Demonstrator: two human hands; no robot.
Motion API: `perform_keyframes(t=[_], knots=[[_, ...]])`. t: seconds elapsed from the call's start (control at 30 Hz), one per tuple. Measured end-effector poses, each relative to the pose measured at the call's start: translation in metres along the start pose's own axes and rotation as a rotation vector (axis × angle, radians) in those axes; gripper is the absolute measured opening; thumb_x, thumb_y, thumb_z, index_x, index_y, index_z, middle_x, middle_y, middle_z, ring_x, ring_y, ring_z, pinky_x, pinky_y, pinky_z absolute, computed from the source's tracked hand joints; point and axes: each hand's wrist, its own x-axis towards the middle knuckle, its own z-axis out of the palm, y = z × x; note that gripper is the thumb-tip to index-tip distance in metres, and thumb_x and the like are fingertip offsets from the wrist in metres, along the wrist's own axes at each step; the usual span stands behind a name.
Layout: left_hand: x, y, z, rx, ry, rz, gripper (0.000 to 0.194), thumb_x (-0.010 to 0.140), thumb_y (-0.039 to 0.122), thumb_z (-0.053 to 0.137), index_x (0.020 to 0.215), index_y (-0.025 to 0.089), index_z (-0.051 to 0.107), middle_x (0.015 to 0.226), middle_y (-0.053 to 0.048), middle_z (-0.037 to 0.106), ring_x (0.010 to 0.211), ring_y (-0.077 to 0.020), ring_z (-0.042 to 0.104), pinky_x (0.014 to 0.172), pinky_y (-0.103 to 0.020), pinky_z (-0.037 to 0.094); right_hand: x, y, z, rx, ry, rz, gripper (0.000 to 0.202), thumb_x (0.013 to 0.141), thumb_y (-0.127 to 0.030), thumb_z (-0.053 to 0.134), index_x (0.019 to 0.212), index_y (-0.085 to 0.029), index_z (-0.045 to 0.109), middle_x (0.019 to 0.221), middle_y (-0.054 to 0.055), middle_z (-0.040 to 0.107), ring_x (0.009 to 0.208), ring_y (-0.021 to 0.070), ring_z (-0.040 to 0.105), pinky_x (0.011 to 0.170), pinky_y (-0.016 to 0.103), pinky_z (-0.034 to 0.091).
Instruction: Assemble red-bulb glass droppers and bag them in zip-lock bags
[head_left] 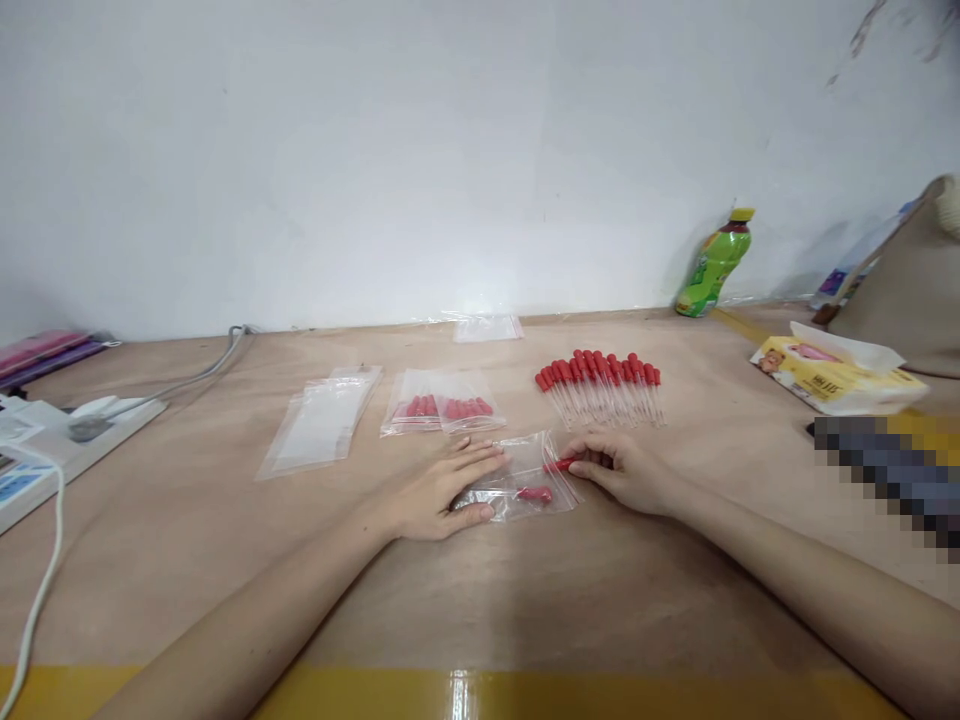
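Observation:
A clear zip bag [517, 455] lies flat in front of me with one red-bulbed dropper [536, 494] inside it. My left hand [454, 490] rests on the bag's left part, fingers stretched out. At the bag's right-hand mouth, my right hand [611, 468] pinches a second dropper [557, 465] by its red bulb; its glass tube points left, into the bag. Beyond the right hand lies a row of loose droppers [600, 370], red bulbs facing away. Two filled bags [442, 405] with red bulbs showing lie behind the left hand.
Flat bags [319, 420] are stacked at left, and another bag [487, 328] lies by the wall. A power strip [82, 440] with cables stands far left. On the right are a green bottle [716, 265], a tissue pack [832, 375], a pixelated dark object [892, 480] and a beige handbag [900, 290].

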Motion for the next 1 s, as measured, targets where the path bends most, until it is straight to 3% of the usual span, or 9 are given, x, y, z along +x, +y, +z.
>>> perform_keyframes(t=[0.17,0.4,0.57,0.7,0.83,1.0], knots=[[0.002,0.001,-0.001,-0.021,-0.008,0.001,0.058,0.086,0.041,0.044,0.138,0.025,0.023,0.142,-0.005,0.030,0.131,-0.0231,0.023,0.108,-0.045,0.017,0.002,-0.010,0.006,-0.005,-0.001,-0.002,0.018,0.078,-0.029,0.054,0.087,-0.022,0.067,0.078,0.005,0.061,0.072,0.0166,0.054,0.065,0.030,0.042],[0.004,0.001,-0.001,-0.007,-0.031,-0.005,0.059,0.085,0.043,0.044,0.137,0.025,0.024,0.142,-0.005,0.029,0.131,-0.0225,0.023,0.109,-0.045,0.015,0.005,-0.008,0.006,0.029,-0.065,0.093,0.017,0.077,-0.030,0.054,0.079,-0.019,0.067,0.066,0.001,0.061,0.056,0.0127,0.051,0.051,0.025,0.038],[0.004,0.001,0.000,-0.006,-0.025,0.007,0.059,0.085,0.043,0.044,0.137,0.024,0.024,0.142,-0.005,0.029,0.131,-0.0224,0.023,0.109,-0.045,0.015,0.003,-0.020,0.009,0.092,-0.102,-0.039,0.018,0.079,-0.019,0.048,0.083,-0.018,0.065,0.078,0.004,0.065,0.069,0.0144,0.056,0.063,0.027,0.043],[0.003,0.000,0.001,-0.016,-0.006,0.025,0.058,0.085,0.042,0.045,0.137,0.025,0.026,0.141,-0.006,0.030,0.131,-0.0230,0.024,0.109,-0.046,0.015,0.003,-0.020,0.006,0.150,-0.086,-0.017,0.019,0.080,-0.025,0.048,0.087,-0.017,0.063,0.081,0.005,0.065,0.071,0.0153,0.058,0.064,0.027,0.045],[0.001,-0.003,0.003,-0.021,0.052,0.043,0.051,0.086,0.038,0.046,0.134,0.024,0.033,0.141,-0.005,0.030,0.130,-0.0225,0.026,0.108,-0.044,0.020,0.014,-0.006,-0.009,-0.066,0.087,0.043,0.017,0.078,-0.028,0.050,0.082,-0.018,0.063,0.076,0.004,0.065,0.064,0.0146,0.056,0.058,0.026,0.042],[-0.002,-0.009,0.010,0.001,0.209,-0.011,0.038,0.091,0.024,0.036,0.127,0.022,0.044,0.139,-0.005,0.035,0.129,-0.0189,0.029,0.106,-0.040,0.027,0.055,0.007,-0.029,-0.442,0.337,-0.030,0.012,0.073,-0.019,0.052,0.070,-0.016,0.063,0.068,0.004,0.062,0.066,0.0162,0.054,0.065,0.029,0.040]])
